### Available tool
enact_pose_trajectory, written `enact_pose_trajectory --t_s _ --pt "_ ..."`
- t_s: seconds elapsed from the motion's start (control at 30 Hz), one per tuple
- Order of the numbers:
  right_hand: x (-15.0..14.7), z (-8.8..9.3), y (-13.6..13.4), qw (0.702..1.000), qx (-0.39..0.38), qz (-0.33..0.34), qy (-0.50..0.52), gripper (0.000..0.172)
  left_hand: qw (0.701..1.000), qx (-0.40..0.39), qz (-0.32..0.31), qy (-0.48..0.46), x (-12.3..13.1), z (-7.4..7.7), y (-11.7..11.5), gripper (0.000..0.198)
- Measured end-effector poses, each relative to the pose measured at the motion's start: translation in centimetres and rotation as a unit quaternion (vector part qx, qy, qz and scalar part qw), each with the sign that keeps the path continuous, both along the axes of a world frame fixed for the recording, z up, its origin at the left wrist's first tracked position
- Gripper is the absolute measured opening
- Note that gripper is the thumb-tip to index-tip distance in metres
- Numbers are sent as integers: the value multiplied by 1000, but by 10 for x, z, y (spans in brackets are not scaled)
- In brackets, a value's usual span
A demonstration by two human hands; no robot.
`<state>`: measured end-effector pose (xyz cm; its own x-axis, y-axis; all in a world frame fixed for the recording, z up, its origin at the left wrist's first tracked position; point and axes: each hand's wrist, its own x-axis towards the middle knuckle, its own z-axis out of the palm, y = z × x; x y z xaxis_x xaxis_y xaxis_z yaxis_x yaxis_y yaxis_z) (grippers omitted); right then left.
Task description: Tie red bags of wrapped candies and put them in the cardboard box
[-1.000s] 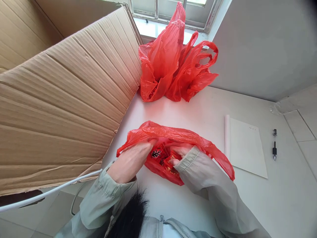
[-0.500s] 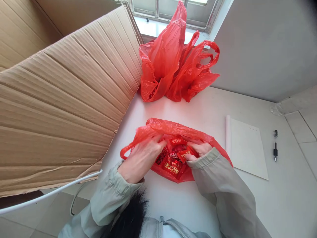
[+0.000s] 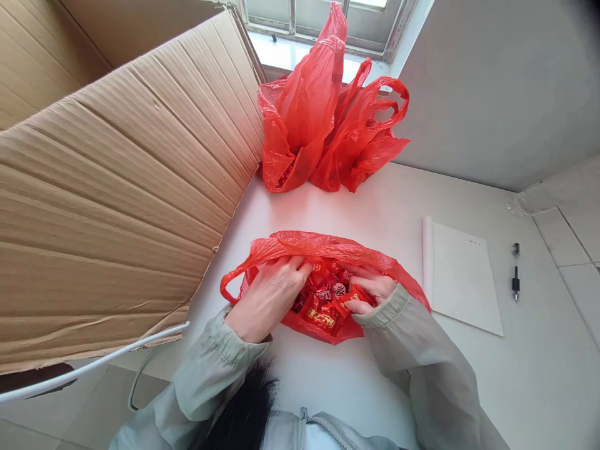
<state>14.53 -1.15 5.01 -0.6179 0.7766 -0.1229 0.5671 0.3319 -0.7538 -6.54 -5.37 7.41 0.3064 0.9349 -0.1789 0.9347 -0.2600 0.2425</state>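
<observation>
A red plastic bag lies open on the white table just in front of me. Inside it are several small red wrapped sweets. My left hand reaches into the bag's left side, fingers curled over the rim and the sweets. My right hand is in the bag's right side, its fingers pinched on a red sweet wrapper. A loop handle of the bag sticks out at the left.
A large cardboard box flap leans over the table's left side. More red plastic bags stand bunched at the back by the window. A white sheet of paper and a pen lie to the right.
Both hands have spread the bag's mouth wider, so more sweets show. The right hand has moved a little to the right inside the bag.
</observation>
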Motion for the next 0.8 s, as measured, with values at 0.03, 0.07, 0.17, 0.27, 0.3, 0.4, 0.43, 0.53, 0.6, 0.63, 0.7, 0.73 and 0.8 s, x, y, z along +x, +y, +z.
enact_pose_trajectory --t_s 0.03,0.07,0.17,0.27,0.3,0.4,0.43,0.53,0.6,0.63,0.7,0.73,0.8 --pt "2 -3 1 1000 15 -17 -2 10 1000 10 -15 -2 2 -1 0 29" --pt "4 -5 1 999 29 -32 -5 9 999 19 -32 -6 5 -3 1 31" --pt "5 -10 0 998 50 -34 -25 12 998 26 -64 -2 10 -11 3 36" --pt "7 -8 -1 998 64 11 -24 12 997 12 -78 13 10 -14 5 30" --pt "8 -7 -2 997 73 17 -21 11 997 8 -78 14 9 -13 5 29" --pt "17 -3 -4 994 107 -10 -22 6 998 6 -68 18 8 -3 9 26" --pt "21 -1 -5 992 125 -19 -24 5 997 13 -76 29 9 0 11 26" --pt "31 4 -8 982 185 -13 -27 13 986 45 -136 88 19 2 23 32" --pt "36 6 -9 977 208 4 -40 17 977 52 -163 128 27 -4 32 37" --pt "39 7 -9 976 208 9 -56 17 973 51 -168 148 30 -9 36 40" --pt "42 7 -9 974 202 6 -100 20 961 50 -182 201 33 -16 39 47" --pt "44 6 -8 973 199 2 -121 23 953 48 -191 231 33 -19 39 49" --pt "46 5 -7 970 190 -5 -153 31 928 37 -219 298 29 -20 35 49"
